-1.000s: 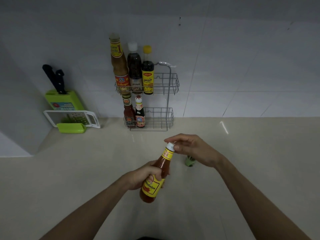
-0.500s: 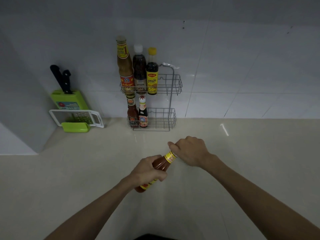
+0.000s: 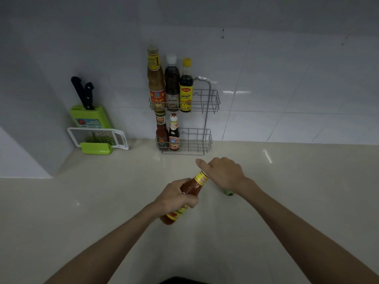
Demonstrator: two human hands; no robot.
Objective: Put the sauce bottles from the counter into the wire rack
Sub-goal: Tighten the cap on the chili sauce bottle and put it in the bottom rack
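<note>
Bottle (image 3: pixel 189 186): red sauce, yellow neck band, yellow label low on the body. Held tilted above the counter (image 3: pixel 82 222), cap end toward 1 o'clock, base toward 7 o'clock; it does not touch the counter.

Left hand (image 3: pixel 176 196): wrapped closed around the bottle's body. Right hand (image 3: pixel 224 174): closed over the cap end, forefinger extended; the cap itself is hidden under it, so whether it is being twisted or only held cannot be told.

Rack (image 3: pixel 207 128): two wire tiers at 12 o'clock of the hands, against the tiled wall, standing on the counter.
- Upper tier: three tall bottles at its left end; right part free.
- Lower tier: two short bottles at its left end; right part free.

Small green item (image 3: pixel 228 193): on the counter just under the right wrist, mostly hidden; kind unclear.

Knife block (image 3: pixel 90 117) and grater (image 3: pixel 98 138): at 10 o'clock, well apart from the rack.

Handling note (judgement): seat the cap firmly first. Bring the bottle upright before moving it toward 12 o'clock. Keep one hand round the body, lift the base over the front wire and lower it into a free right-hand space, clear of the standing bottles. The upper tier likely suits its height better.
</note>
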